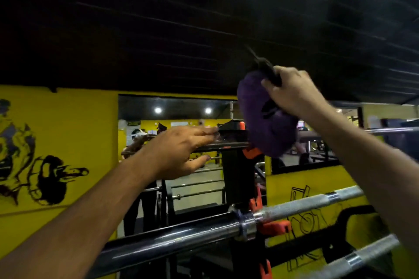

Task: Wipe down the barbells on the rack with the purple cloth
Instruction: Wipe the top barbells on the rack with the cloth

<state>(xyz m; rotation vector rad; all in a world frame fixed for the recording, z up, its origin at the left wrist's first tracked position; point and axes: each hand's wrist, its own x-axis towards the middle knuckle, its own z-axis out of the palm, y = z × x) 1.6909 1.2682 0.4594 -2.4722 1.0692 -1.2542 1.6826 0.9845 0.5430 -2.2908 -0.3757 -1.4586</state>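
My right hand (292, 93) grips the bunched purple cloth (260, 115) and holds it raised above the top of the black rack post (233, 174). The cloth hangs down in front of the top barbell (390, 129). My left hand (181, 149) reaches toward the post's top with fingers straight and thumb apart; its fingertips are at the dark end of the top bar (210, 146), and contact is unclear. A lower barbell (301, 205) with a chrome collar lies on orange hooks (274, 227). A third barbell (362, 256) lies below it at the right.
A yellow wall with black drawings (56, 142) stands behind the rack. A wall mirror (181, 120) reflects the gym, lights and a person. The dark ceiling fills the upper half of the view.
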